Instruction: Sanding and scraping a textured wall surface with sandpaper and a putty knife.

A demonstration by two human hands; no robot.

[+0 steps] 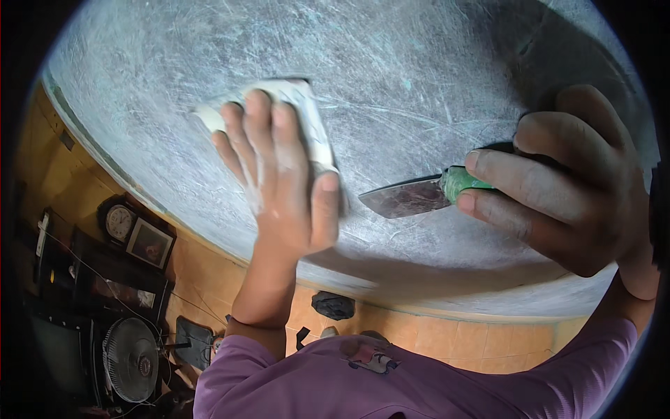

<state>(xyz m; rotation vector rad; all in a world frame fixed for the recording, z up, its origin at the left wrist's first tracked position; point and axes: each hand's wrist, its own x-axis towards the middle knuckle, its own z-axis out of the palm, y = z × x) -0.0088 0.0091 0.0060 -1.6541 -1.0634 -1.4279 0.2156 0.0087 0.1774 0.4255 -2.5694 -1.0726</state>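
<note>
My left hand presses a whitish folded sheet of sandpaper against a grey, scratched wall. The fingers lie nearly flat over the sheet, with the thumb along its right edge; motion blurs it slightly. On the right, my right hand is closed round the green handle of a putty knife. Its dark, smeared blade points left toward my other hand, close to the wall. Pale dust coats the fingers of both hands. Part of the handle is hidden in my right palm.
Orange floor tiles run below the wall, with a black bundle lying on them. At the lower left are a standing fan, a screen, a round clock and a framed picture.
</note>
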